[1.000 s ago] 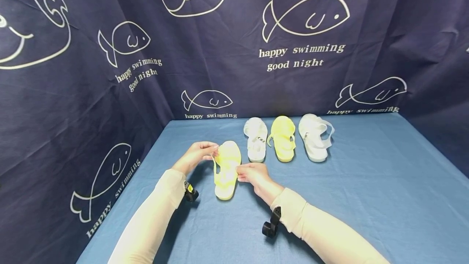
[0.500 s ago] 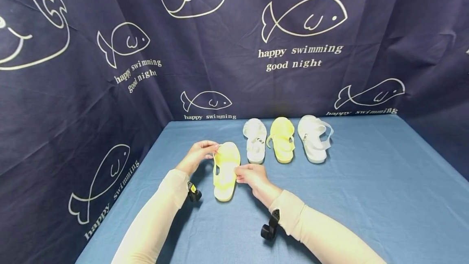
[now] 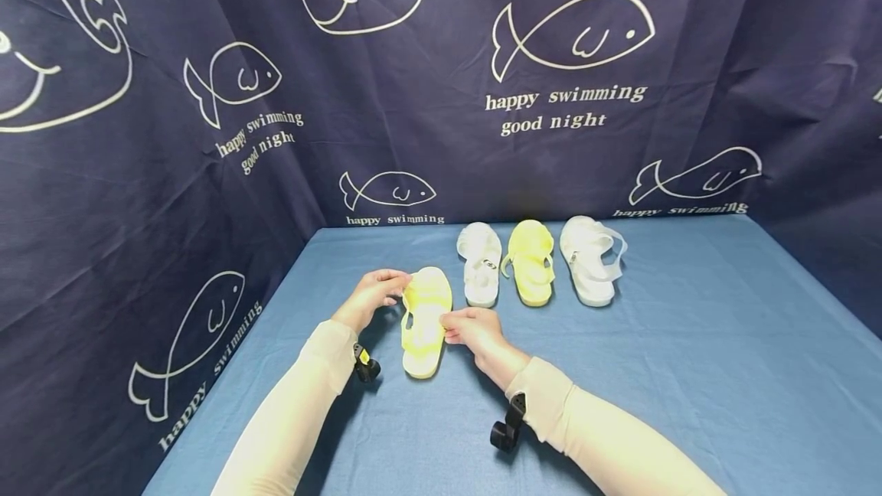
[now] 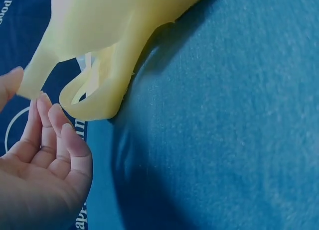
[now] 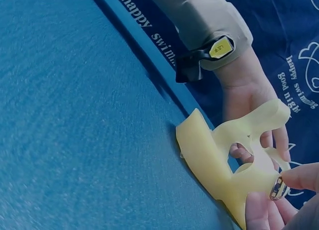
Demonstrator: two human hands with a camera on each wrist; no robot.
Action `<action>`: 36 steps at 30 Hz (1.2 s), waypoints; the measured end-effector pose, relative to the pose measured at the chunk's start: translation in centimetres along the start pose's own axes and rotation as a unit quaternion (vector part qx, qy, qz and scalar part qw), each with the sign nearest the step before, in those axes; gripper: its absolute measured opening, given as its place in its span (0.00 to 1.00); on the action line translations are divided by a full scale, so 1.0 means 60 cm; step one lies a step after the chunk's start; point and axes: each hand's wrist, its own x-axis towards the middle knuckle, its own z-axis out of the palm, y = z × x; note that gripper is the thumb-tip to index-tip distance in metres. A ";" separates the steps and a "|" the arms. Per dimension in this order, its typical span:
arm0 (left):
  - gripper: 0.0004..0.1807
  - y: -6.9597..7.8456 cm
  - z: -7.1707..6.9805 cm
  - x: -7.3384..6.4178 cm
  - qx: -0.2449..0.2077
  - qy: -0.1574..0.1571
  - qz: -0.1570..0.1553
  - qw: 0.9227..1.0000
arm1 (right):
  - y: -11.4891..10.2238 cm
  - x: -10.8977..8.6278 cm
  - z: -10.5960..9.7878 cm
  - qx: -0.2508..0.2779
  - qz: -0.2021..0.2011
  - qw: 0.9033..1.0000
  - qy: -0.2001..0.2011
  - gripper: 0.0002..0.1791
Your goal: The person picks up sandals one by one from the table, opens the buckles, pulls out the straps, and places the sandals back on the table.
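A yellow sandal (image 3: 425, 327) stands on the blue cloth at the left of centre, toe pointing away, between both hands. My left hand (image 3: 372, 300) pinches the end of a strap (image 4: 39, 73) at the sandal's left side, thumb on one face and fingertips on the other. From the right, my right hand (image 3: 477, 332) holds the upper by its edge; in the right wrist view its thumb and fingers are at a small metallic buckle (image 5: 277, 188). The sandal's looped strap (image 4: 94, 106) hangs just beside the left fingertips.
Behind and to the right, a white sandal (image 3: 481, 266), a second yellow sandal (image 3: 533, 265) and another white sandal (image 3: 591, 262) stand in a row near the back of the blue table cloth (image 3: 661, 373). Dark blue printed curtains (image 3: 427, 113) border the back and sides.
The left hand has come down slightly at the sandal's left edge. The right hand keeps its hold, and the sandal stays almost in place while the view shifts a little.
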 end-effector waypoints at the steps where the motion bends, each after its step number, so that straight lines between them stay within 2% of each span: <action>1: 0.17 0.000 0.000 -0.001 0.003 -0.003 0.000 1.000 | 0.000 0.000 0.000 -0.002 -0.001 1.000 -0.001 0.11; 9: 0.19 0.001 -0.005 -0.007 0.006 -0.025 0.004 1.000 | -0.003 -0.002 0.003 -0.016 -0.009 1.000 -0.003 0.12; 14: 0.20 -0.007 -0.010 -0.010 -0.001 -0.033 0.008 0.999 | -0.003 -0.001 0.003 -0.014 -0.008 1.000 0.000 0.11; 24: 0.27 -0.023 -0.005 -0.045 -0.014 -0.008 0.011 1.000 | -0.001 0.001 0.007 -0.019 -0.012 1.000 0.003 0.11; 30: 0.31 -0.034 -0.003 -0.060 -0.033 -0.020 0.011 0.999 | 0.002 -0.001 0.008 -0.027 -0.006 1.000 0.015 0.13; 36: 0.34 -0.046 -0.005 -0.075 -0.007 -0.039 0.014 0.999 | 0.003 -0.004 0.004 -0.036 -0.003 0.999 0.024 0.17</action>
